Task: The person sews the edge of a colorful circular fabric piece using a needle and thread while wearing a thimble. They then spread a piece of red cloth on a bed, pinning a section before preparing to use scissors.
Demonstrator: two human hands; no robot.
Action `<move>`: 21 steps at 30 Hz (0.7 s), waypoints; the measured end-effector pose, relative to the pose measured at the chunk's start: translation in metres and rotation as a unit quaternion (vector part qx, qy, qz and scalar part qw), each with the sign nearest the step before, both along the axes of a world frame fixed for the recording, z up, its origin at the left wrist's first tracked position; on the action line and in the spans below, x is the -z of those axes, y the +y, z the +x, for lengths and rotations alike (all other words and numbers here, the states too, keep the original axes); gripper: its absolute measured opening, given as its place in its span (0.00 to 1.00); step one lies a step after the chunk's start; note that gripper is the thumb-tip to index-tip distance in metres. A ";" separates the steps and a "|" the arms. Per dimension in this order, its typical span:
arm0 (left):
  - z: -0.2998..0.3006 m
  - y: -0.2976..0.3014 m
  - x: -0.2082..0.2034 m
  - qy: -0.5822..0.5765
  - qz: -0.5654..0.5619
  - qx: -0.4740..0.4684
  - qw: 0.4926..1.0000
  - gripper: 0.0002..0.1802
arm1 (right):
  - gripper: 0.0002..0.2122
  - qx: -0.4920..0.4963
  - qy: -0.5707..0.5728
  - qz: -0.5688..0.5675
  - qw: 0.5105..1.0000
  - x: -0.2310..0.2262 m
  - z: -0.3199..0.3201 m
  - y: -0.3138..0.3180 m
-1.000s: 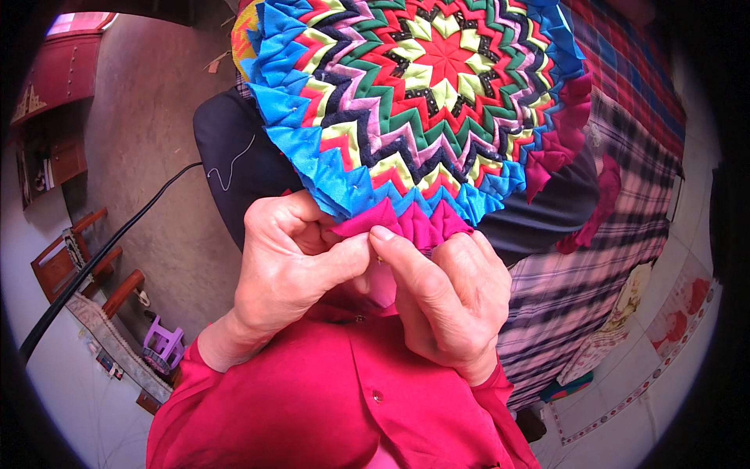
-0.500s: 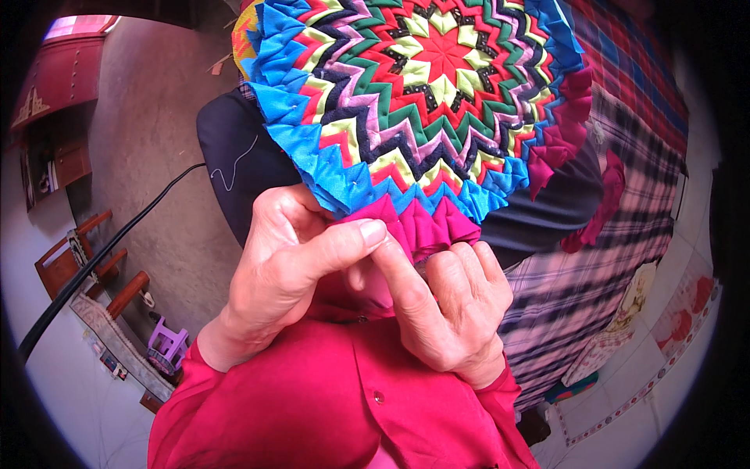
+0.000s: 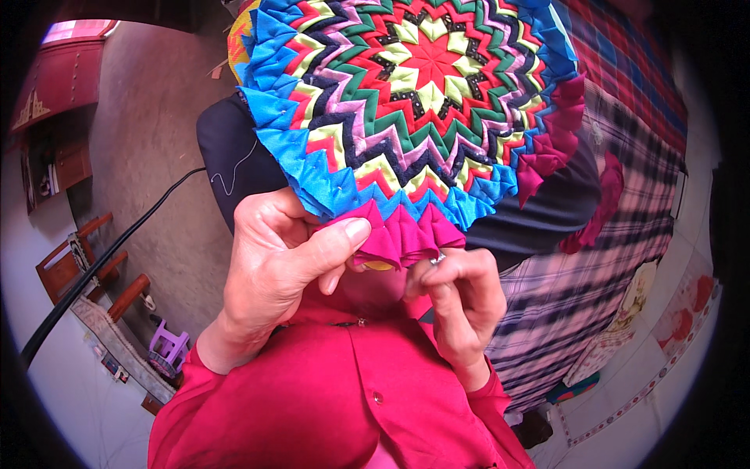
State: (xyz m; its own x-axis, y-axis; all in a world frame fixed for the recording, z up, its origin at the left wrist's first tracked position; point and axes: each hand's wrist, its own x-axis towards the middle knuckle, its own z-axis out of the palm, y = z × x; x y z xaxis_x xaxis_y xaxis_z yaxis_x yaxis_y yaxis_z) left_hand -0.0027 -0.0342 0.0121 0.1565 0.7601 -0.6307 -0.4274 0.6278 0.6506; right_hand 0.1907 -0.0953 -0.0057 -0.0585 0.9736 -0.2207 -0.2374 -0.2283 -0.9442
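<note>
A round patchwork mat (image 3: 391, 141) of folded, pointed cloth pieces in many colours rests over my lap. Blue folds ring its edge, and magenta folds (image 3: 402, 234) cover part of the near rim and the right rim. My left hand (image 3: 273, 262) grips the near rim, its thumb on top of the magenta cloth and its fingers beneath. Just right of those folds, my right hand (image 3: 465, 301) is curled with thumb and forefinger together; what they pinch is too small to make out. A silvery band (image 3: 437, 258) shows on one of its fingers.
A pale thread (image 3: 229, 184) lies on the dark cloth over my leg. To the right, a plaid cover (image 3: 562, 313) has a loose magenta strip (image 3: 605, 203) on it. A black cable (image 3: 109, 258), a purple stool (image 3: 168, 348) and wooden furniture (image 3: 58, 266) are at left.
My right hand has drawn back from the left thumb, to the right and down, and its fingers have curled. The mat has shifted slightly left and toward me.
</note>
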 end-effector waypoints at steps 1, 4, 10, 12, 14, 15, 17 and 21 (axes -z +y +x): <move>0.000 0.000 -0.001 -0.002 -0.001 0.000 1.000 0.04 | 0.03 0.017 0.040 -0.041 0.998 0.000 -0.006 0.001; -0.001 0.001 -0.004 -0.008 -0.008 0.000 1.000 0.04 | 0.04 0.031 0.119 -0.150 0.981 0.011 -0.011 -0.006; -0.003 -0.002 -0.004 -0.019 -0.011 -0.007 1.000 0.04 | 0.08 0.014 0.108 -0.190 0.976 0.022 -0.018 0.000; -0.003 -0.002 -0.006 -0.013 -0.019 -0.010 1.000 0.04 | 0.08 -0.003 0.104 -0.178 0.978 0.023 -0.020 0.004; -0.001 0.000 -0.008 -0.001 -0.029 -0.010 1.000 0.04 | 0.09 0.068 0.122 -0.156 0.978 0.022 -0.034 0.008; -0.001 0.000 -0.007 -0.006 -0.028 -0.007 1.000 0.04 | 0.10 0.103 0.130 -0.144 0.976 0.021 -0.039 0.010; -0.003 -0.001 -0.005 -0.017 -0.027 -0.004 0.999 0.04 | 0.13 0.079 0.132 -0.126 0.980 0.022 -0.037 0.009; -0.005 -0.001 -0.008 -0.014 -0.037 0.005 0.999 0.05 | 0.15 0.111 0.094 -0.065 0.987 0.025 -0.040 0.009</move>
